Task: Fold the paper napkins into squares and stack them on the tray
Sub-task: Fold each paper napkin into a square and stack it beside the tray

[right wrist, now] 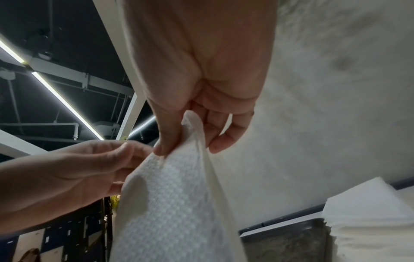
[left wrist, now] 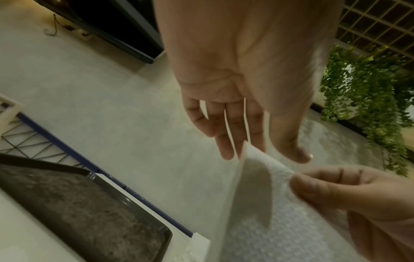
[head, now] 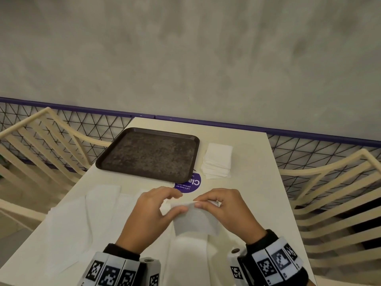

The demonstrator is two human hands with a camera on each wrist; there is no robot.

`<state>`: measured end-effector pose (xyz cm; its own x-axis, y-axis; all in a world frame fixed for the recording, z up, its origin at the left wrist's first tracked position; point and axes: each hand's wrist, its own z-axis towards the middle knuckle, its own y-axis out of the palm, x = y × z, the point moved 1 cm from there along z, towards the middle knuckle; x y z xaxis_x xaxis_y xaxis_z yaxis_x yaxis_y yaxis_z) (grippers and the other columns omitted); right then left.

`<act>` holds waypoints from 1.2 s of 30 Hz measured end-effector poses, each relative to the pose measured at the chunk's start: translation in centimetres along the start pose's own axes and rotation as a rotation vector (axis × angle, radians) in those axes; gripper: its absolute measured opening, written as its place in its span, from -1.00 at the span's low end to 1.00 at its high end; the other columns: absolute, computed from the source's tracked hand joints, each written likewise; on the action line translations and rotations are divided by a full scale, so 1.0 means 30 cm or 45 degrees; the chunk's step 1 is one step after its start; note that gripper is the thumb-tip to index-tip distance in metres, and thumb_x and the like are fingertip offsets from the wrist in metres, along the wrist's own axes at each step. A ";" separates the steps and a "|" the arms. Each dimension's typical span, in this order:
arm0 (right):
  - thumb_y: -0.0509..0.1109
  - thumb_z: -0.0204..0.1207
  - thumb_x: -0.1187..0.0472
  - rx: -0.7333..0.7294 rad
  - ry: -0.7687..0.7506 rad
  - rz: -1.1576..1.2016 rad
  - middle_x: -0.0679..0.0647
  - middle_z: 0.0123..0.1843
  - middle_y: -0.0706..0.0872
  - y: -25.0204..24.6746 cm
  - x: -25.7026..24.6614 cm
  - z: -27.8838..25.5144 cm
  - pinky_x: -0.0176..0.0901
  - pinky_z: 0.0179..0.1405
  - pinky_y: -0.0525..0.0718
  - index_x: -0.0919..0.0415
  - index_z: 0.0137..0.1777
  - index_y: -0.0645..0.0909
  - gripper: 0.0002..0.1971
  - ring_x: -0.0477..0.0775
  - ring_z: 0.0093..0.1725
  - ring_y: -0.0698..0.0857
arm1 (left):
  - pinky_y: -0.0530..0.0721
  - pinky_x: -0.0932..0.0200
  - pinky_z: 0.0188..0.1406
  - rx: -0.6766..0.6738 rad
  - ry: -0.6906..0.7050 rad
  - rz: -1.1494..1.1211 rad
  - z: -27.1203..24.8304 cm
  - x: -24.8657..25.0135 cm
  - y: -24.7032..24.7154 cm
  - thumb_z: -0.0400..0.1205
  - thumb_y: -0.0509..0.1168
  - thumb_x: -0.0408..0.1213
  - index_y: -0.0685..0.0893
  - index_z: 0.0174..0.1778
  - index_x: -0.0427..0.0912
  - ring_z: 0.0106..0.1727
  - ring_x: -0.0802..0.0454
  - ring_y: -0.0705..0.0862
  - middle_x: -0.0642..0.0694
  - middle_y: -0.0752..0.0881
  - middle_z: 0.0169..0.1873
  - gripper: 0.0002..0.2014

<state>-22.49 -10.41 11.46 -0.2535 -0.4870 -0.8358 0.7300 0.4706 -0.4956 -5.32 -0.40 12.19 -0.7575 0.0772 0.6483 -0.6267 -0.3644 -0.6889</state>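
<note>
A white embossed napkin (head: 195, 221) (left wrist: 268, 221) (right wrist: 174, 203) is held up over the near part of the table. My right hand (head: 199, 204) (right wrist: 186, 150) pinches its top edge between thumb and fingers. My left hand (head: 178, 203) (left wrist: 268, 154) holds the top left corner, its thumb on the near face and its fingers nearly straight behind. The dark tray (head: 148, 153) (left wrist: 78, 212) (right wrist: 280, 248) lies beyond the hands with nothing on it. A stack of folded napkins (head: 217, 162) (right wrist: 369, 221) sits on the table just right of the tray.
Unfolded napkins (head: 82, 213) are spread on the cream table (head: 247, 182) to the left of my hands. A round purple sticker (head: 188, 185) shows by the tray's near corner. Cream slatted chairs (head: 41, 141) (head: 329, 193) flank the table, and a wire fence (head: 309, 149) runs behind.
</note>
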 end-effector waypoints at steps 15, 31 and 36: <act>0.53 0.41 0.21 -0.042 0.081 0.119 -0.29 -0.32 0.78 0.014 -0.011 -0.032 -0.53 -0.20 0.53 0.01 -0.22 0.80 -0.93 -0.25 -0.30 0.70 | 0.49 0.58 -0.20 -0.022 -0.074 -0.190 -0.040 -0.021 -0.039 0.33 0.22 0.22 0.82 -0.31 0.05 -0.15 0.42 0.67 0.47 0.72 -0.27 -0.61; 0.46 0.50 0.25 -0.044 0.328 0.203 -0.10 -0.51 0.41 0.111 -0.011 0.000 -0.40 -0.41 0.39 0.05 -0.46 0.53 -0.68 -0.13 -0.43 0.37 | 0.51 0.63 -0.07 -0.239 0.000 -0.231 0.051 -0.188 -0.150 0.53 0.40 -0.39 0.82 -0.12 0.07 -0.08 0.53 0.66 0.68 0.63 -0.29 -0.78; 0.44 0.49 0.34 0.083 0.446 0.226 -0.18 -0.50 0.61 0.110 -0.003 0.012 -0.44 -0.37 0.55 0.06 -0.27 0.71 -0.82 -0.24 -0.44 0.51 | 0.52 0.60 -0.21 -0.203 -0.002 -0.217 0.080 -0.233 -0.119 0.54 0.40 -0.33 0.80 -0.15 -0.11 -0.15 0.41 0.68 0.48 0.70 -0.31 -0.92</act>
<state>-19.83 -9.09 9.99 -0.3124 -0.1163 -0.9428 0.8181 0.4715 -0.3292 2.65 -1.86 10.89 -0.6378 0.1233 0.7602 -0.7667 -0.1952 -0.6116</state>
